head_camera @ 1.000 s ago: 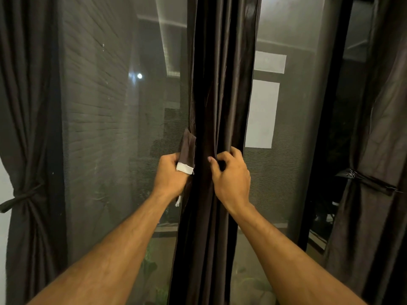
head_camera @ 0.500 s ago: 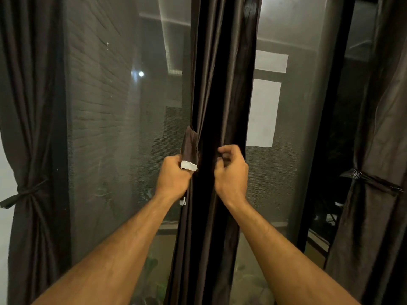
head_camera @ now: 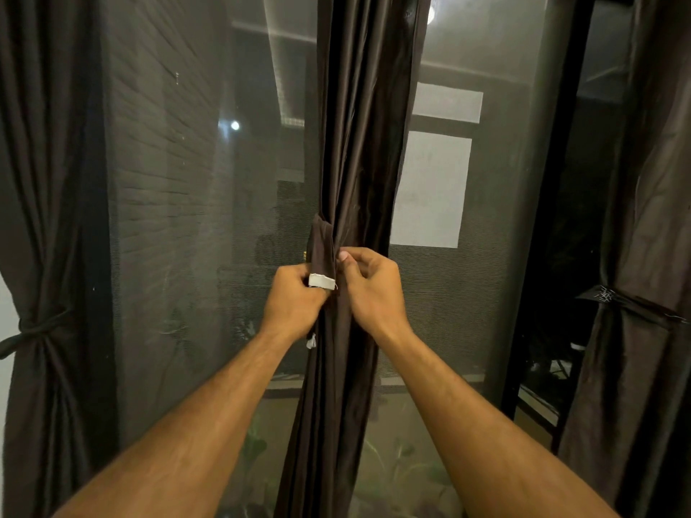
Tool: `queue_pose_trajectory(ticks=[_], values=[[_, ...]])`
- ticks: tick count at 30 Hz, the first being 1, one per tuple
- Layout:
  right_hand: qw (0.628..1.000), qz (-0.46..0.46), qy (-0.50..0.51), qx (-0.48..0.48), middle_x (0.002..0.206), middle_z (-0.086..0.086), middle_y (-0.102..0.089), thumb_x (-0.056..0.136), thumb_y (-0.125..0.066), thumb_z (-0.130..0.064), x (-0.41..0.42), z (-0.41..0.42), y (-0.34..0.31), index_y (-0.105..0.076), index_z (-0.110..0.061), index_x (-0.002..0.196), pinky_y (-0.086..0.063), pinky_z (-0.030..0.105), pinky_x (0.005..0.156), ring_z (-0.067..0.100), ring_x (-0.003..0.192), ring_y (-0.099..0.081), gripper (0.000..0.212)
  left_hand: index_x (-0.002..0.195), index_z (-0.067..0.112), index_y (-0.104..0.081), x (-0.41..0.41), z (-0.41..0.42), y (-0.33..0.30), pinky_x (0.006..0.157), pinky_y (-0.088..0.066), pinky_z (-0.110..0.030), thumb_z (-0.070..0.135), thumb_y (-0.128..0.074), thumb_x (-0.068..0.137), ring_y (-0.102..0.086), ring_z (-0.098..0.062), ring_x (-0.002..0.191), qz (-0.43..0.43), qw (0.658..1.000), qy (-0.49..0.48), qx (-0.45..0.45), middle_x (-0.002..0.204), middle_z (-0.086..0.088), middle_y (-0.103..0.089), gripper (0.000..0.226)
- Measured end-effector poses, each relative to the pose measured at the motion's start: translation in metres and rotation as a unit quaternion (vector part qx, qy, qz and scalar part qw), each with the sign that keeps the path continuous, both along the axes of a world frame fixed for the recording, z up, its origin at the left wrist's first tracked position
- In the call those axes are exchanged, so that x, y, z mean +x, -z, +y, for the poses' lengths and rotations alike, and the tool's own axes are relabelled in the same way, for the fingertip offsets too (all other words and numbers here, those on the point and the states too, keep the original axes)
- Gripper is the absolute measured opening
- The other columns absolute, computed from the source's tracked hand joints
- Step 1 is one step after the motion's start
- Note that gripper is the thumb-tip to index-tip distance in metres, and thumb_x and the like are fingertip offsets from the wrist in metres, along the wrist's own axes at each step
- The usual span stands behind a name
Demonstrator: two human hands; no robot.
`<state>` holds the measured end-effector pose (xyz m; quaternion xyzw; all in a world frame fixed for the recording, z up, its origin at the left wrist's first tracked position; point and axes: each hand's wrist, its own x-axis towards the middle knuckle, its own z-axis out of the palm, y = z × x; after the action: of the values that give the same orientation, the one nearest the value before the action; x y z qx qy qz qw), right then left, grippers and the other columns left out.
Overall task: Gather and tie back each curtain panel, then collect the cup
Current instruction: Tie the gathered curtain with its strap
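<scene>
A dark brown middle curtain panel hangs gathered into a narrow column in front of the window. My left hand grips a dark tieback strap with a white end at the panel's left side. My right hand is closed on the curtain folds right beside the strap, thumb and fingers pinching. A left curtain panel is held by a knotted tie. A right curtain panel has a dark tie around it. No cup is in view.
Glass window panes with mesh stand behind the curtains, showing reflections and plants below. A black window frame post runs between the middle and right panels. A small white tassel dangles under my left wrist.
My right hand has moved left and closed up against the strap. My left hand has stayed on the strap, and both hands are now closer together on the gathered panel.
</scene>
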<state>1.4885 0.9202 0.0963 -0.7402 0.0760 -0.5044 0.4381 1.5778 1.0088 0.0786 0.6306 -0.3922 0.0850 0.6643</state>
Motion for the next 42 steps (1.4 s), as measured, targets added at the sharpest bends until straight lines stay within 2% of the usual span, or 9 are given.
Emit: queue_pose_trajectory(ticks=[3,8,13,16,21,29,34,37,42], values=[[0.997,-0.023,0.069,0.037,0.115,-0.001,-0.071,0.100,-0.067,-0.022,0.000,-0.010,0.005,-0.064,-0.015,0.120,-0.056,0.038,0.098,0.010,0.105,-0.068,0.022,0.059,0.019,-0.061,0.002,-0.002,0.001,0.042,-0.037,-0.013,0.006,-0.074,0.087,-0.051,0.006,0.043,-0.006,1.000,-0.015,-0.009,0.047,0.017,-0.060,0.033],[0.975,0.051,0.118,0.182,0.157,0.013,-0.035,0.090,-0.079,-0.018,0.006,-0.040,-0.001,-0.018,-0.012,0.159,-0.043,0.047,0.114,0.033,0.139,-0.046,0.093,0.054,0.026,-0.057,0.001,-0.005,0.005,0.042,-0.036,-0.006,0.003,-0.075,0.085,-0.055,0.009,0.044,-0.018,1.000,-0.017,-0.011,0.047,0.022,-0.059,0.043],[0.984,0.032,0.037,0.170,0.094,0.002,-0.076,0.096,-0.064,-0.007,0.009,-0.049,0.001,-0.072,-0.012,0.111,-0.062,0.032,0.080,0.015,0.087,-0.073,0.018,0.057,0.021,-0.058,0.005,-0.006,0.005,0.042,-0.036,-0.013,0.008,-0.075,0.086,-0.049,0.004,0.043,-0.010,1.000,-0.028,-0.002,0.046,0.016,-0.057,0.036],[0.973,-0.018,-0.036,0.227,0.062,-0.004,-0.058,0.090,-0.051,-0.007,0.005,-0.045,0.002,-0.058,-0.016,0.069,-0.045,0.024,0.050,0.014,0.060,-0.054,0.024,0.057,0.018,-0.052,0.008,-0.007,0.006,0.041,-0.032,-0.017,0.008,-0.073,0.085,-0.040,0.000,0.042,-0.010,0.999,-0.052,0.009,0.047,0.012,-0.049,0.037],[0.940,-0.022,-0.090,0.328,0.067,0.001,-0.049,0.081,-0.045,-0.009,0.005,-0.042,0.000,-0.046,-0.018,0.069,-0.041,0.033,0.060,0.017,0.062,-0.049,0.015,0.059,0.017,-0.051,0.009,-0.008,0.008,0.046,-0.034,-0.026,0.009,-0.070,0.088,-0.042,-0.006,0.046,0.002,0.998,-0.055,0.017,0.048,0.012,-0.048,0.036],[0.959,0.029,-0.140,0.245,0.099,0.018,-0.075,0.099,-0.058,-0.006,0.018,-0.032,0.006,-0.062,0.001,0.115,-0.062,0.042,0.083,0.023,0.083,-0.072,0.017,0.065,0.021,-0.069,-0.014,-0.012,0.011,0.054,-0.052,-0.028,0.039,-0.082,0.084,-0.067,-0.009,0.058,-0.018,0.999,0.005,-0.037,0.061,0.008,-0.070,0.030],[0.981,0.035,-0.009,0.192,0.104,0.016,-0.067,0.099,-0.067,-0.017,0.026,-0.037,0.009,-0.058,-0.003,0.118,-0.056,0.044,0.090,0.021,0.089,-0.064,0.025,0.071,0.002,-0.064,-0.006,-0.018,0.012,0.055,-0.052,-0.052,0.016,-0.074,0.091,-0.061,-0.027,0.057,-0.036,0.996,-0.078,-0.008,0.066,-0.017,-0.068,0.026],[0.986,-0.009,0.126,0.107,0.106,0.008,-0.063,0.096,-0.072,-0.027,0.023,-0.037,0.014,-0.056,-0.015,0.103,-0.055,0.040,0.086,0.018,0.090,-0.061,0.020,0.065,0.006,-0.059,-0.005,-0.018,0.013,0.047,-0.042,-0.043,0.013,-0.073,0.091,-0.048,-0.017,0.049,-0.044,0.994,-0.101,-0.011,0.058,-0.009,-0.060,0.031],[0.999,-0.024,0.013,0.024,0.098,-0.005,-0.074,0.097,-0.060,-0.056,0.015,-0.019,0.007,-0.067,-0.021,0.120,-0.061,0.035,0.082,0.011,0.089,-0.073,0.042,0.061,0.026,-0.057,-0.009,-0.019,0.011,0.043,-0.040,-0.021,0.011,-0.069,0.090,-0.056,-0.007,0.048,-0.064,0.991,-0.118,0.002,0.062,0.005,-0.062,0.036]])
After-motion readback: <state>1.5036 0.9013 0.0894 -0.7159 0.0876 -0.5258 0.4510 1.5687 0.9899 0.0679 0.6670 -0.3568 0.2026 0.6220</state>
